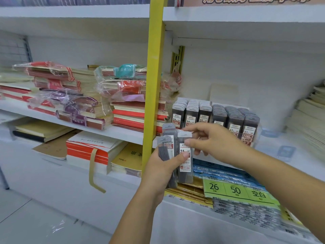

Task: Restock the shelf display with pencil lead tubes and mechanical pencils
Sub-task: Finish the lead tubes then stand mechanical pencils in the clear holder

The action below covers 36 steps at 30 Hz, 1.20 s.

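My left hand [162, 169] grips a fanned bunch of grey pencil lead tubes [168, 148] with white caps, held upright in front of the yellow shelf post [154, 71]. My right hand [213, 140] pinches the front tube [185, 166], labelled 0.5, near its top between thumb and fingers. Just behind my hands, a clear display tray [215, 115] on the middle shelf holds several rows of the same tubes, 0.5 on the left and 0.7 on the right. No mechanical pencils can be made out.
Wrapped stacks of exercise books [84, 95] fill the shelf left of the post. Blue and green packs [235, 189] lie on the lower shelf under my hands. Cream paper stacks [309, 117] sit at the far right. A white shelf board [246, 22] overhangs above.
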### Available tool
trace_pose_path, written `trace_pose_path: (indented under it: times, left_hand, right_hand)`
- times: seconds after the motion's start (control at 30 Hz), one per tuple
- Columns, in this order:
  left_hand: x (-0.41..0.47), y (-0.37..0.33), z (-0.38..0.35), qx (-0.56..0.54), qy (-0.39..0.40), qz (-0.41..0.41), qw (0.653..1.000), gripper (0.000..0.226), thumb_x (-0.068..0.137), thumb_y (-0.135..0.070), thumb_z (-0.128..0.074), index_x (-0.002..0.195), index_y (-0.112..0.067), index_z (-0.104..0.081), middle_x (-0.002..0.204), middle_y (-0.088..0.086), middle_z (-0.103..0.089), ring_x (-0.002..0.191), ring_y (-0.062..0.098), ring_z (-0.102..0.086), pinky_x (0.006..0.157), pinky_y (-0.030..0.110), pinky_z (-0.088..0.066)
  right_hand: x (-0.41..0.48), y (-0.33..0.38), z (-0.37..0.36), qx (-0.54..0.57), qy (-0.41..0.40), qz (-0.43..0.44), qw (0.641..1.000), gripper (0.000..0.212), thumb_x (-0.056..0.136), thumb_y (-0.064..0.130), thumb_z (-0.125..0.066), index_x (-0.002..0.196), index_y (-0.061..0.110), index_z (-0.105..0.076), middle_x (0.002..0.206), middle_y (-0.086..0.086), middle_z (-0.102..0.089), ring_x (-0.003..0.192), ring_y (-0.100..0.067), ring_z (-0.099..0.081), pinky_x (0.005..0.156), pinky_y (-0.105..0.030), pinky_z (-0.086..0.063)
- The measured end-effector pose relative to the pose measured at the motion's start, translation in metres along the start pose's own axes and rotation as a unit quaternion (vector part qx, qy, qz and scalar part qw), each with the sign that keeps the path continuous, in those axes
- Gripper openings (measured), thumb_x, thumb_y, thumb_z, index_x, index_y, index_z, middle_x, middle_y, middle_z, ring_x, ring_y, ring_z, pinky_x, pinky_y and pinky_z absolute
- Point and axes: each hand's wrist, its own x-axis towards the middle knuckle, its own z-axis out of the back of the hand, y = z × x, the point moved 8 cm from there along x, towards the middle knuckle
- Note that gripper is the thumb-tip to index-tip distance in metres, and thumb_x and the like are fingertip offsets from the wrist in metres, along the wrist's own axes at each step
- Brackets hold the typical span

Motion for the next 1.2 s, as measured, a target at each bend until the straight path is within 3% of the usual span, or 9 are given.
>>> trace_pose_path:
  times: [0.1,0.23,0.33,0.4,0.57,0.63,0.77,1.0,1.2]
  left_hand:
    - [-0.004,0.003,-0.005,-0.002,0.007,0.011,1.0,0.031,0.078,-0.038,-0.082,0.104,-0.045,-0.068,0.095,-0.012,-0.077,0.087,0.008,-0.074,0.063,0.024,-0.058]
    - [-0.003,0.007,-0.002,-0.029,0.006,0.029,0.999,0.039,0.085,-0.026,-0.078,0.121,-0.029,-0.064,0.103,-0.004,-0.078,0.092,0.017,-0.076,0.064,0.026,-0.059]
    - [0.0,0.007,0.006,-0.038,-0.007,0.029,0.999,0.04,0.085,-0.022,-0.078,0.123,-0.023,-0.064,0.104,0.002,-0.078,0.09,0.019,-0.077,0.066,0.027,-0.06]
    - [0.003,0.01,0.009,-0.046,-0.013,0.035,0.998,0.037,0.085,-0.02,-0.078,0.12,-0.024,-0.065,0.104,0.003,-0.078,0.089,0.019,-0.077,0.066,0.028,-0.061]
    - [0.006,0.01,0.011,-0.047,-0.009,0.03,0.998,0.034,0.084,-0.021,-0.078,0.117,-0.023,-0.066,0.1,0.003,-0.078,0.088,0.019,-0.077,0.067,0.028,-0.061]
    - [0.007,0.01,0.011,-0.047,-0.007,0.028,0.998,0.034,0.084,-0.021,-0.077,0.116,-0.024,-0.065,0.099,0.003,-0.079,0.087,0.018,-0.077,0.067,0.027,-0.061]
    - [0.009,0.011,0.009,-0.043,0.005,0.026,0.999,0.03,0.087,-0.021,-0.074,0.115,-0.029,-0.063,0.098,-0.001,-0.079,0.088,0.015,-0.077,0.068,0.028,-0.061]
    - [0.01,0.012,0.008,-0.048,0.009,0.027,0.998,0.033,0.087,-0.022,-0.075,0.117,-0.027,-0.063,0.098,-0.001,-0.079,0.088,0.015,-0.077,0.067,0.027,-0.061]
    - [0.008,0.01,0.003,-0.043,0.017,0.028,0.999,0.034,0.09,-0.022,-0.073,0.121,-0.028,-0.061,0.099,-0.001,-0.079,0.091,0.015,-0.076,0.066,0.027,-0.06]
  right_hand:
    - [-0.005,-0.007,0.003,0.057,-0.029,-0.016,0.998,0.025,0.089,0.019,-0.068,0.109,0.033,-0.063,0.066,0.004,-0.068,0.06,-0.006,-0.066,0.054,-0.018,-0.049]
    - [-0.009,-0.007,0.044,0.07,-0.149,-0.007,0.986,0.019,0.09,0.017,-0.065,0.104,0.029,-0.064,0.076,0.005,-0.071,0.061,-0.005,-0.066,0.057,-0.023,-0.056]
    - [-0.011,0.016,0.087,0.0,-0.248,0.082,0.965,0.018,0.09,0.02,-0.065,0.097,0.035,-0.059,0.083,0.01,-0.07,0.067,0.002,-0.065,0.056,-0.011,-0.048]
    - [-0.006,0.027,0.102,-0.083,-0.274,0.112,0.951,0.014,0.09,0.024,-0.065,0.096,0.034,-0.056,0.085,0.014,-0.068,0.07,0.002,-0.061,0.06,-0.015,-0.045]
    - [0.026,0.02,0.097,-0.232,-0.228,0.087,0.942,0.012,0.091,0.028,-0.061,0.099,0.032,-0.054,0.095,0.004,-0.063,0.08,-0.01,-0.056,0.066,-0.028,-0.04]
    - [0.037,0.007,0.09,-0.244,-0.186,0.042,0.951,0.015,0.09,0.029,-0.062,0.101,0.032,-0.052,0.103,0.001,-0.061,0.091,-0.016,-0.057,0.074,-0.034,-0.045]
    - [0.047,-0.009,0.08,-0.238,-0.135,0.005,0.962,0.021,0.087,0.029,-0.067,0.098,0.031,-0.05,0.1,0.007,-0.059,0.096,-0.013,-0.056,0.079,-0.036,-0.048]
    - [0.052,-0.003,0.093,-0.321,-0.203,0.014,0.925,0.009,0.083,0.042,-0.068,0.082,0.038,-0.061,0.088,0.015,-0.046,0.101,-0.013,-0.034,0.081,-0.031,-0.028]
    - [0.051,-0.001,0.094,-0.324,-0.213,0.012,0.922,0.007,0.088,0.039,-0.064,0.094,0.036,-0.065,0.096,0.009,-0.057,0.1,-0.011,-0.034,0.082,-0.031,-0.03]
